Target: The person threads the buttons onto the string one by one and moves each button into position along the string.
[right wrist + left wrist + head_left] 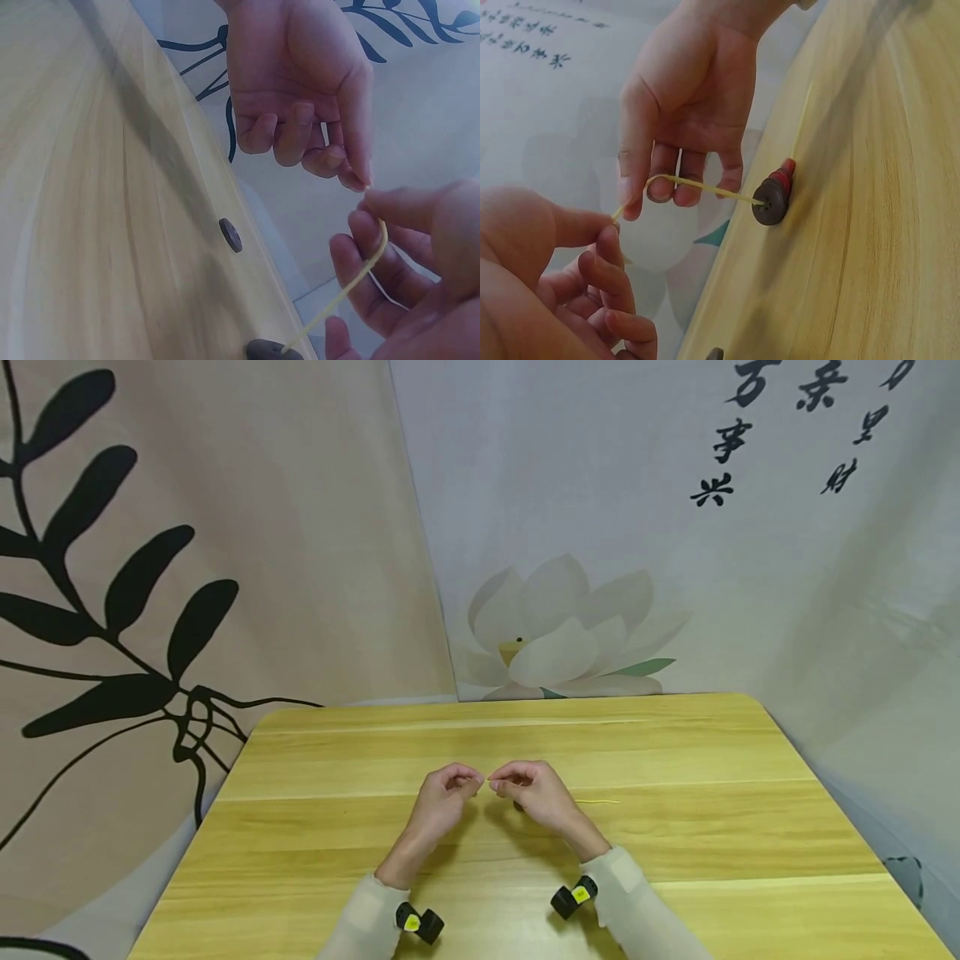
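Note:
A thin yellow cord [705, 187] runs between both hands, held above the wooden table. My left hand [442, 797] pinches the cord's tip between thumb and forefinger. Close by, my right hand [538, 793] pinches the same cord a short way along with thumb and fingertips. From there it slants down into a hole of a dark brown button [769, 206]. Behind that button are several more threaded pieces, some of them red [781, 178], lying on the table. The cord's tail stretches out past them. Apart from these, a loose dark button [231, 235] lies on the table.
The wooden table [360, 760] has light yellow grain and rounded far corners. Behind it hang pale cloths printed with dark leaves [150, 577], a lotus and black characters. A small black camera [573, 897] is strapped at each wrist.

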`<action>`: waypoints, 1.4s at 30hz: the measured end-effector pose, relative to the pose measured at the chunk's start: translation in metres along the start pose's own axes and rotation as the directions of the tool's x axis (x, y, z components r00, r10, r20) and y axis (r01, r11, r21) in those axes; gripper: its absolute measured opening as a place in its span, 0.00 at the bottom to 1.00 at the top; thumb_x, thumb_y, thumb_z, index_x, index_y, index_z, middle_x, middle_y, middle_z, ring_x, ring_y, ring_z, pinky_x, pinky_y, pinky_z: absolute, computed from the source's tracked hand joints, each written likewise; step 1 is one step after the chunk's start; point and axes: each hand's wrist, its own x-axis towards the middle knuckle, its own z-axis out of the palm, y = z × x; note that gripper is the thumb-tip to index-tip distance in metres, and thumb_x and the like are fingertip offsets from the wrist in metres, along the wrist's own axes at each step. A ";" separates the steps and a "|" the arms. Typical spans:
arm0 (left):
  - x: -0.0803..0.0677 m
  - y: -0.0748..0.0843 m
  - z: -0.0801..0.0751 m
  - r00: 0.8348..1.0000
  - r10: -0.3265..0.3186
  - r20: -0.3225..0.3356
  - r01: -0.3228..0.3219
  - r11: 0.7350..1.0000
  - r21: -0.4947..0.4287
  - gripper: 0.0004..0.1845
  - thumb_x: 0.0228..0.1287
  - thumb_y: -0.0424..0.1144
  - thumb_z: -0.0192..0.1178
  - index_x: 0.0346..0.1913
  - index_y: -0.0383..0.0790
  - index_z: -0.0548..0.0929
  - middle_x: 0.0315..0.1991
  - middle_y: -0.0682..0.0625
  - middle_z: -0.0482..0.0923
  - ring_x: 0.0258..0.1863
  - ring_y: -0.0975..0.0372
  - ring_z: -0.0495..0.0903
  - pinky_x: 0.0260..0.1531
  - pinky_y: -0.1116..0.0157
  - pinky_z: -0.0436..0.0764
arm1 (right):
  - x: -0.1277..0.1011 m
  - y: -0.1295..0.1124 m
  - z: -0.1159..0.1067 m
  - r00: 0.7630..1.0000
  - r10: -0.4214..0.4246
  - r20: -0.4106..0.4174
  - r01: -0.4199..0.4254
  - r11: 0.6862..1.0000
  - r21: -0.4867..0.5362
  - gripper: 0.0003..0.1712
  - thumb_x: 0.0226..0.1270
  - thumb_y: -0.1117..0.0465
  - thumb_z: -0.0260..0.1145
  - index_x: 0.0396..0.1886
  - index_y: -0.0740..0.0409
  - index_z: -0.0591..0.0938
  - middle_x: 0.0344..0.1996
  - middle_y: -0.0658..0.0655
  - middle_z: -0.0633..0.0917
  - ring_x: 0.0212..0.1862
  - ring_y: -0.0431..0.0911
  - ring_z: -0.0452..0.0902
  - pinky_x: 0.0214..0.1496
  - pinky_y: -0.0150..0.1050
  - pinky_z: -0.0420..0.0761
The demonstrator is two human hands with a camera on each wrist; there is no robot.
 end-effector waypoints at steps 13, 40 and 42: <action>0.005 -0.002 -0.010 0.998 -0.024 -0.063 0.029 0.997 0.075 0.09 0.70 0.38 0.60 0.43 0.34 0.84 0.33 0.46 0.79 0.32 0.54 0.76 0.29 0.66 0.71 | 0.014 0.041 -0.001 0.999 0.025 -0.026 -0.024 0.999 0.020 0.08 0.69 0.65 0.65 0.43 0.63 0.86 0.38 0.63 0.87 0.39 0.54 0.82 0.35 0.43 0.82; 0.033 -0.034 -0.041 0.989 -0.143 -0.024 0.144 0.950 0.276 0.14 0.64 0.40 0.67 0.50 0.40 0.81 0.34 0.49 0.75 0.30 0.59 0.71 0.30 0.64 0.69 | 0.020 0.059 -0.020 0.994 0.088 -0.059 -0.086 0.995 0.044 0.11 0.67 0.68 0.63 0.45 0.69 0.84 0.43 0.68 0.86 0.40 0.47 0.83 0.40 0.34 0.80; 0.035 -0.036 -0.041 0.990 -0.141 -0.026 0.143 0.946 0.293 0.14 0.63 0.41 0.68 0.49 0.41 0.82 0.36 0.49 0.77 0.33 0.58 0.73 0.32 0.64 0.70 | 0.020 0.061 -0.022 0.992 0.104 -0.065 -0.101 0.994 0.051 0.11 0.68 0.68 0.63 0.45 0.68 0.85 0.42 0.68 0.86 0.41 0.50 0.82 0.38 0.34 0.80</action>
